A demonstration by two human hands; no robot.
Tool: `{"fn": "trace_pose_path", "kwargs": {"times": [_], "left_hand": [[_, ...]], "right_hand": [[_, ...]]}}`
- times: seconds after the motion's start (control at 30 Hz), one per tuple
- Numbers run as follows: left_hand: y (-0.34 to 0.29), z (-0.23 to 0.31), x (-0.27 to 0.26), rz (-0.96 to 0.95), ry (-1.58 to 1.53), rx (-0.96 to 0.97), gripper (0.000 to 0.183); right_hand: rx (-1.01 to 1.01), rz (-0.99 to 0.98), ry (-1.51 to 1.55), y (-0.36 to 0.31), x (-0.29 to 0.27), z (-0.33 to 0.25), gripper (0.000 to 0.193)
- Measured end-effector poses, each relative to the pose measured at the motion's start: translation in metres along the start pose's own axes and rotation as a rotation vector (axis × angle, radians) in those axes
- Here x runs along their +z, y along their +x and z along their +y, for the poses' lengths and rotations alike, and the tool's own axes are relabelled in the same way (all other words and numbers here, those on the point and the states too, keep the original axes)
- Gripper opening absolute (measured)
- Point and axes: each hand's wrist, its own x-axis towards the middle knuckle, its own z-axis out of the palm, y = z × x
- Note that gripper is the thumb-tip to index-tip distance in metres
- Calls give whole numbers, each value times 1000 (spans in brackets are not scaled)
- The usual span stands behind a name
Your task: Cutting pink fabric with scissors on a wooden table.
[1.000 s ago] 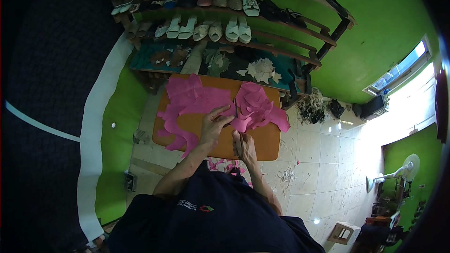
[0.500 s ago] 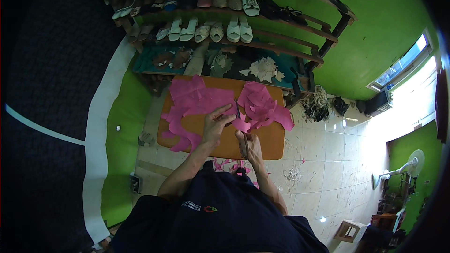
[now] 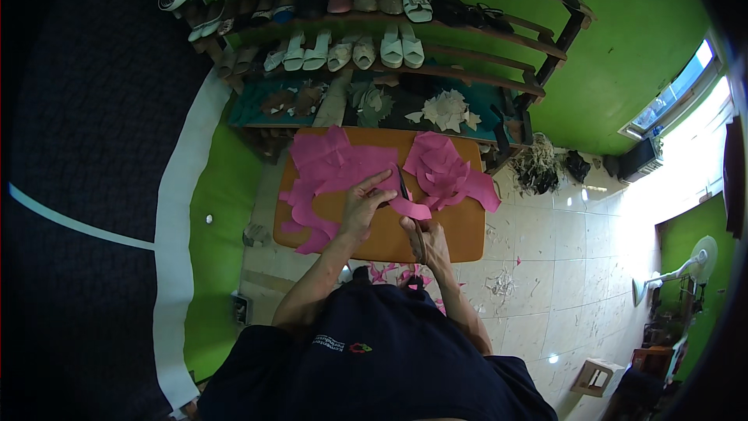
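Leftmost I have the pink sheet (image 3: pixel 343 165) spread on the orange counter (image 3: pixel 382 245). The left forearm slants up and rightward, the left grip (image 3: pixel 363 206) pinching the sheet's edge between thumb and fingers. Just right of it I see the scissors (image 3: pixel 403 183), blades pointing away from the body beside a curling pink strip (image 3: pixel 411 209). The right forearm leans up and leftward, the right grip (image 3: pixel 433 242) wrapped around their handles. Farther right lies a pink heap (image 3: pixel 438 170).

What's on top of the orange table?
Pink sheet material lies at left, a heap of pink pieces at right. Whatever is beneath them is covered and can't be seen.
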Motion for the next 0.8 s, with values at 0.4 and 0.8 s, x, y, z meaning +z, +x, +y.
{"fn": "trace_pose_path", "kwargs": {"times": [0.4, 0.8], "left_hand": [[1, -1, -6, -82, 108, -52, 50], [3, 2, -11, -97, 171, -93, 51]], "right_hand": [[-16, -17, -83, -2, -8, -8, 65], [16, -37, 3, -7, -10, -12, 64]]}}
